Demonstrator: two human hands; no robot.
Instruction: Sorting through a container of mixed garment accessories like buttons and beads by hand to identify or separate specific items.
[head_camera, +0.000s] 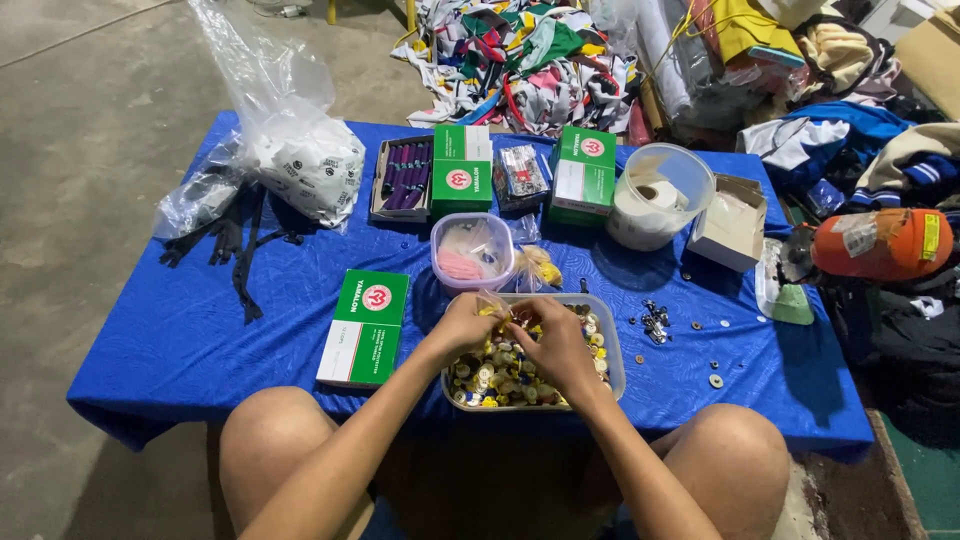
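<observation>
Near the table's (200, 330) front edge, the left hand (462, 326) and right hand (553, 340) meet over a clear tub (615, 350) of mixed buttons (495, 375), fingertips pinched on a small plastic bag (493, 303). Likely bagging buttons; next needs the bag's mouth held wide.

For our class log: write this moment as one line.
left hand: small clear bag | right hand: same bag | below: tub of buttons | surface: blue table

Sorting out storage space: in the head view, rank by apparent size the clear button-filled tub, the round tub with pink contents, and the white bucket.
1. Button-filled tub, though nearest the camera.
2. White bucket.
3. Round pink-filled tub.
</observation>
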